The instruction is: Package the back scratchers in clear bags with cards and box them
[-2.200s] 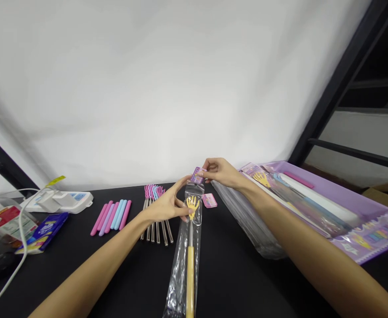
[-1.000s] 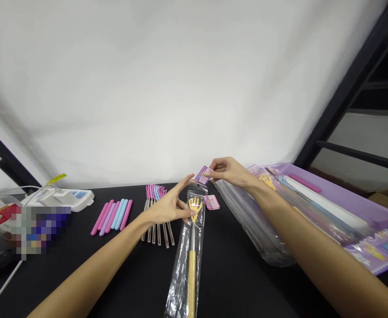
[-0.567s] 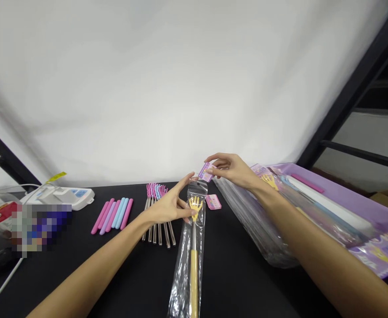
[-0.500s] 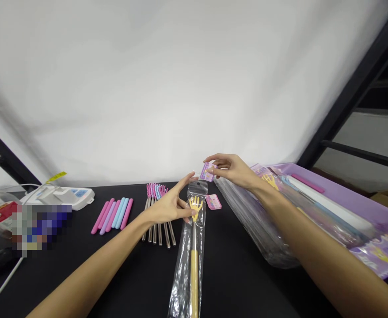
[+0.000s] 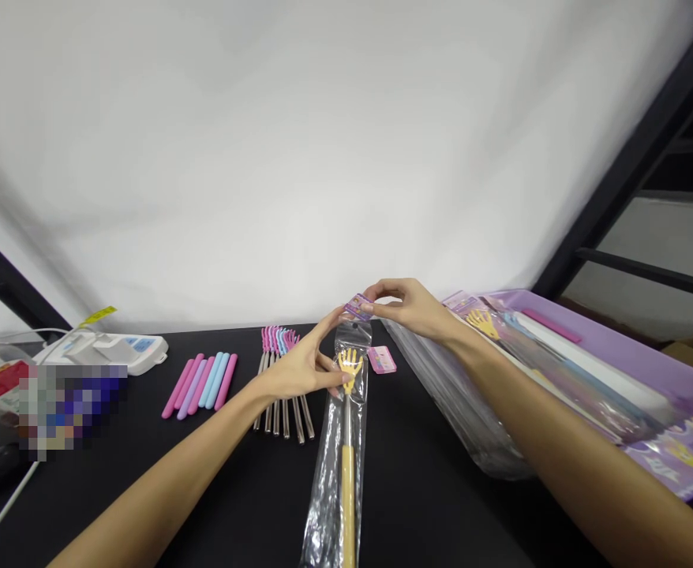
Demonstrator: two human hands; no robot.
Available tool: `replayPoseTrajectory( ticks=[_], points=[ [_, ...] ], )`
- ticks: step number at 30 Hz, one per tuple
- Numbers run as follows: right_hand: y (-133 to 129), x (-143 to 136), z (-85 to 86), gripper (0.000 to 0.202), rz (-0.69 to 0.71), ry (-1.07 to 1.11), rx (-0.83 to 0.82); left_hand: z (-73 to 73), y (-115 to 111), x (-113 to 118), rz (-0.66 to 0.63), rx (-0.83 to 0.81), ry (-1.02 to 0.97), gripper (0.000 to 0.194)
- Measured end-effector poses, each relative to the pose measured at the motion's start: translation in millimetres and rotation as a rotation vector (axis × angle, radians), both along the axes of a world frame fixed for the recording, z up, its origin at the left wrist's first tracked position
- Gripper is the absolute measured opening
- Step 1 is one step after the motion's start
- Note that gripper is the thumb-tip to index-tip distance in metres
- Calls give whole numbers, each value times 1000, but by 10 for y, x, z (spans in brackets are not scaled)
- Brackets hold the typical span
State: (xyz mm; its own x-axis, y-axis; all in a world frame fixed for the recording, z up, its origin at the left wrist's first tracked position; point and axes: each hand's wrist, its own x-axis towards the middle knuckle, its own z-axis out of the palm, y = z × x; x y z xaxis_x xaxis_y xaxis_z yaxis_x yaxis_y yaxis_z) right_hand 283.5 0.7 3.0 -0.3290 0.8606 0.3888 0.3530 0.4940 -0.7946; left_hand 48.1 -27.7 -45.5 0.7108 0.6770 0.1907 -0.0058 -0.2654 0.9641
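A yellow hand-shaped back scratcher (image 5: 345,457) lies in a clear plastic sleeve (image 5: 328,489) on the black table (image 5: 429,489), its claw end pointing away from me. My left hand (image 5: 302,367) pinches the sleeve near the claw, index finger raised to the sleeve's top edge. My right hand (image 5: 409,308) holds a small purple card (image 5: 359,307) by thumb and fingers just above the sleeve's open top. A second small pink card (image 5: 381,360) lies flat on the table right of the sleeve.
Left of the sleeve lie several metal scratchers with pink claws (image 5: 281,379) and a row of pink and blue handles (image 5: 201,383). A stack of clear sleeves (image 5: 458,394) and a purple display pack (image 5: 589,371) fill the right. A white device (image 5: 115,351) sits far left.
My right hand has tilted the purple card and brought it down a little toward the sleeve's top. My left hand has stayed on the sleeve.
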Motion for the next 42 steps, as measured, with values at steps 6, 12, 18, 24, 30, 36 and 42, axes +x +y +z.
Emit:
replayPoseTrajectory(
  ticks=[6,12,18,24,30,36,42],
  points=[
    [2,25,-37,32,88,69,-297,-13,5,1,-3,-9,16,104],
    [36,32,-24,32,46,42,-217,-13,-16,4,-6,-3,30,110],
    [52,23,-37,39,49,39,-120,3,-36,39,29,4,17,111],
    [47,-44,-54,35,-20,23,-26,11,-57,58,58,-12,-3,113],
    [7,-64,-76,33,65,48,-73,-13,-41,62,48,-10,-49,113],
    [12,-28,-74,38,94,101,-102,13,-37,52,67,-34,-27,110],
    [-5,-4,-42,32,145,151,-243,16,-40,59,81,-41,-31,106]
  ],
)
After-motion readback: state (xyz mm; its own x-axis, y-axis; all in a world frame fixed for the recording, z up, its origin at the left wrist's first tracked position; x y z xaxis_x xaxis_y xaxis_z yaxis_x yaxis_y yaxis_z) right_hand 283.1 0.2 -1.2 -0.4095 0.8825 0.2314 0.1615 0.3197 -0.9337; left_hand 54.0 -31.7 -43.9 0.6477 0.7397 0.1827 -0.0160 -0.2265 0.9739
